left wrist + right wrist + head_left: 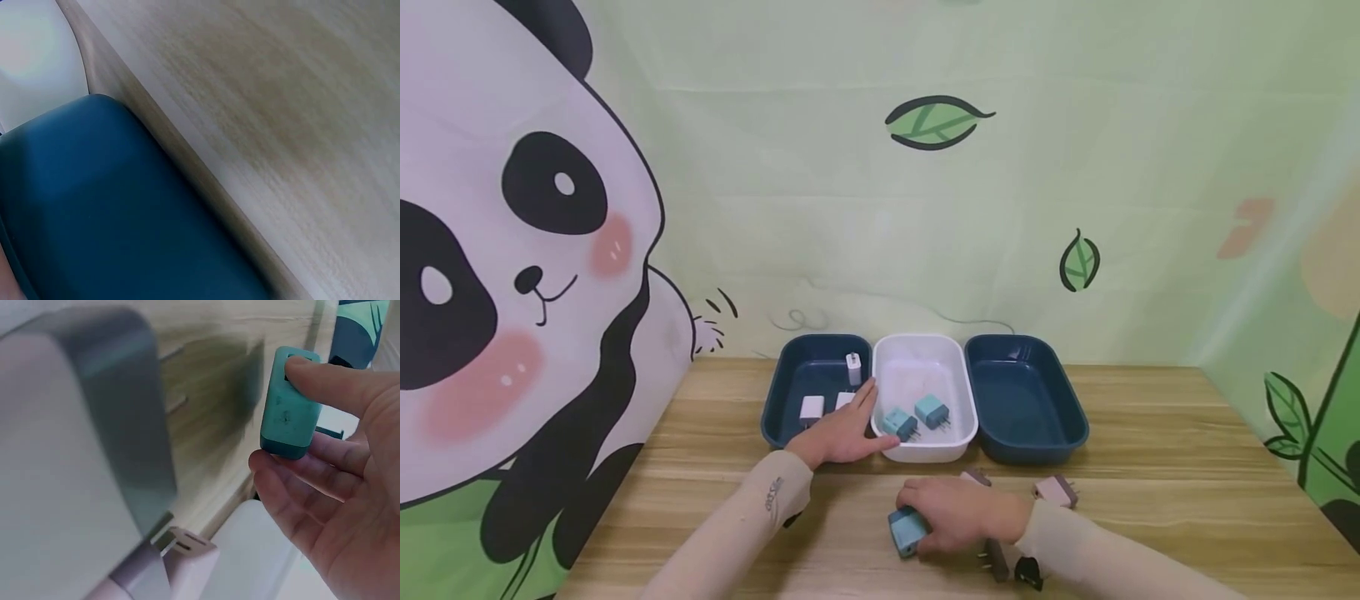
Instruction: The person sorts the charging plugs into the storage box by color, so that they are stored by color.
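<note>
My right hand (pixel 958 508) pinches a teal plug charger (pixel 906 533) just above the table, in front of the white tray (pixel 925 454). In the right wrist view the thumb lies over the port end of this charger (pixel 289 415), with fingertips beneath it. My left hand (pixel 842 432), fingers extended, rests over the near rims where the left blue tray (pixel 775 400) meets the white one. Two teal chargers (pixel 932 411) lie inside the white tray. White chargers (pixel 812 408) are in the left blue tray, one partly covered by the left hand.
To the right of the white tray is another dark blue tray (pixel 1026 404). Pink-and-grey chargers (pixel 1056 491) lie on the wooden table (pixel 1150 450) around the right hand and wrist. A panda-printed cloth (pixel 820 167) hangs behind the trays.
</note>
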Demonstrator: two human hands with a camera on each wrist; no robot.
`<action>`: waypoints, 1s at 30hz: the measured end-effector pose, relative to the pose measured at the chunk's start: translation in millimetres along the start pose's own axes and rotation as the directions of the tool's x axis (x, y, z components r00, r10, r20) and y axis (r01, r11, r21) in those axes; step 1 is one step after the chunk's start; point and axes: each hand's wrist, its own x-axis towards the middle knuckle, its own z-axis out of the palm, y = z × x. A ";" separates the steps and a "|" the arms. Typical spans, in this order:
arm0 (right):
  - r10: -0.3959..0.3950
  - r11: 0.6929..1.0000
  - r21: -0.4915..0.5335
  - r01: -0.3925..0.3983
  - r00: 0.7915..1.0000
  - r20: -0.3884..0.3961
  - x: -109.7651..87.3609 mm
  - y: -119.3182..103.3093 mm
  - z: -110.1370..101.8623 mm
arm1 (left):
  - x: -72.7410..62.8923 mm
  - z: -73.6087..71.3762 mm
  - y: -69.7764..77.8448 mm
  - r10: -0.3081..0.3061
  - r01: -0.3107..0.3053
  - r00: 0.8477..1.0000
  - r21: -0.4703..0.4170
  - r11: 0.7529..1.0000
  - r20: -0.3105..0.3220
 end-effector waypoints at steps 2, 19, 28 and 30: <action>0.002 1.000 0.001 -0.002 1.000 -0.010 -2.1 -0.4 -3.8 | -0.1 -0.4 -0.1 0.000 0.000 1.000 0.004 1.000 0.000; 0.059 0.998 0.004 -0.059 0.986 -0.156 -20.7 18.2 -34.2 | -1.6 -2.5 2.6 -0.006 0.006 1.000 -0.006 1.000 -0.005; 0.167 0.984 0.093 -0.149 0.958 -0.235 -25.1 38.6 -50.3 | -1.3 -1.7 2.0 -0.002 0.002 1.000 -0.009 1.000 -0.009; 0.196 0.978 0.120 -0.169 0.945 -0.262 -24.6 47.3 -51.6 | -0.7 -1.4 2.3 -0.004 0.003 1.000 -0.005 1.000 -0.008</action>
